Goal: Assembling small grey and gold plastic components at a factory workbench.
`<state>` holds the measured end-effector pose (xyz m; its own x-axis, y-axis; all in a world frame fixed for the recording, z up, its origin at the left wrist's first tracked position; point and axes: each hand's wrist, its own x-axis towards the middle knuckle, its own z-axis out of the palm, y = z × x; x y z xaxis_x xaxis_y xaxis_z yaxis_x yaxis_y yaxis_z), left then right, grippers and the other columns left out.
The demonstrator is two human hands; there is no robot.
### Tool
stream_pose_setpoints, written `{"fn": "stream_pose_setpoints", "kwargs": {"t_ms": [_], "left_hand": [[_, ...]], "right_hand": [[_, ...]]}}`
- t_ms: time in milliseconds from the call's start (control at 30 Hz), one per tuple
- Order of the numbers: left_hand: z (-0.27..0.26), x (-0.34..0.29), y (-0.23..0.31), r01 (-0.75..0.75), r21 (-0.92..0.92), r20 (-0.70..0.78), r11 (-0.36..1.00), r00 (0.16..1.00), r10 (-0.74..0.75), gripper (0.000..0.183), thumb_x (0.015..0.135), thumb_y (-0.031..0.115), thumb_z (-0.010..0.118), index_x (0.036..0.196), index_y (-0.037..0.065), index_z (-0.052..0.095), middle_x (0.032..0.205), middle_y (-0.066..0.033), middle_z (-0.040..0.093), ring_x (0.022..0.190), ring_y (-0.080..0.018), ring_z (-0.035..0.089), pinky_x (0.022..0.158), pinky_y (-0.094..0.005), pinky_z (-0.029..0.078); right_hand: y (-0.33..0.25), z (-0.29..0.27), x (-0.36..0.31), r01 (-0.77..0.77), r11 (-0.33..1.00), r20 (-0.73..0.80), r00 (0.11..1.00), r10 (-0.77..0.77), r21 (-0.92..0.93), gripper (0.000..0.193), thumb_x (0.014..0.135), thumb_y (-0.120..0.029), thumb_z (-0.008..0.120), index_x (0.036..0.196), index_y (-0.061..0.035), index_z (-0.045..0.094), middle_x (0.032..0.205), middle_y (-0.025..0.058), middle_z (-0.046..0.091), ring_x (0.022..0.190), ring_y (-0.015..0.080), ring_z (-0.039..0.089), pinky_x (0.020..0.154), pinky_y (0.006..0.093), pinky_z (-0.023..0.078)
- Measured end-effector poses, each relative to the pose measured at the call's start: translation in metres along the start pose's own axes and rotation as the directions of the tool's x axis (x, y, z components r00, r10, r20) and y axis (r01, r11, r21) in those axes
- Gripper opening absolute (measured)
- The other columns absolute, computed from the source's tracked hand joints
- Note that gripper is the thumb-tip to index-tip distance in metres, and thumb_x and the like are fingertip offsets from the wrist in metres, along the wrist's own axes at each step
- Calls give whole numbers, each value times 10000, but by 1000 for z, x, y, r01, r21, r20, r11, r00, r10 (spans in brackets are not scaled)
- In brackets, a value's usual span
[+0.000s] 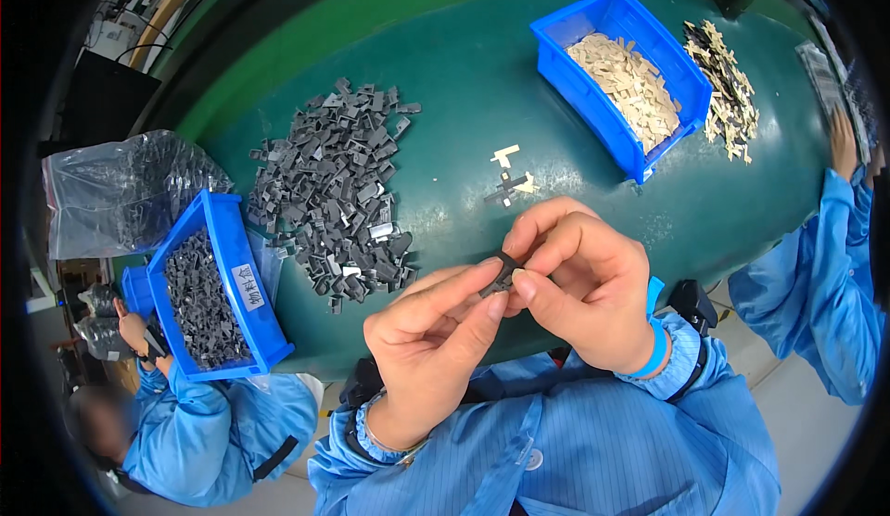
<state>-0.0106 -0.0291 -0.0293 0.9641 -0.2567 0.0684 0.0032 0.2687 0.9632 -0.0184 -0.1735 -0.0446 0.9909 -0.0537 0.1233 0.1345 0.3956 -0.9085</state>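
Note:
In front of my chest, my left hand (pixel 425 338) and my right hand (pixel 593 284) meet fingertip to fingertip. Between them is a small dark grey plastic part (pixel 502 276), pinched by thumb and forefinger from both sides. My fingers cover much of it, so its full shape is hidden. Beyond the hands, a few loose cream and black strips (pixel 507 180) lie on the green table (pixel 454 80). To the left spreads a large heap of dark grey plastic clips (pixel 334 182).
A blue bin (pixel 547 52) of cream strips stands at the far right, beside a pile of cream and black strips (pixel 723 89). At left are a blue bin (pixel 269 317) of small dark parts and a clear plastic bag (pixel 130 191). Blue-sleeved people (pixel 204 442) work on both sides.

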Motion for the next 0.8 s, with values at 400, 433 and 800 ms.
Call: {"fn": "stream_pose_setpoints", "kwargs": {"t_ms": [400,433,800], "left_hand": [[-2,-3,-3,-8,2,26,1000,1000,8,269,773,-109,594,1037,-61,602,1004,-169,614,853,-169,614,733,-249,507],[-2,-3,-3,-6,-6,21,1000,1000,6,269,772,-109,595,1037,-61,603,1005,-170,614,856,-169,613,734,-251,507],[-3,-3,-2,9,-15,10,1000,1000,-9,268,773,-115,588,1035,-61,602,1001,-173,615,851,-175,619,740,-252,508]], "right_hand": [[3,1,0,66,997,-17,998,-67,-47,95,762,13,639,755,2,545,932,121,520,806,128,516,698,246,452],[3,1,0,66,997,-16,998,-67,-47,95,762,13,639,755,2,545,932,121,520,806,128,516,698,246,452],[0,0,4,126,962,24,992,-124,-243,124,683,48,639,715,-13,536,854,89,552,786,146,542,674,256,440]]}}
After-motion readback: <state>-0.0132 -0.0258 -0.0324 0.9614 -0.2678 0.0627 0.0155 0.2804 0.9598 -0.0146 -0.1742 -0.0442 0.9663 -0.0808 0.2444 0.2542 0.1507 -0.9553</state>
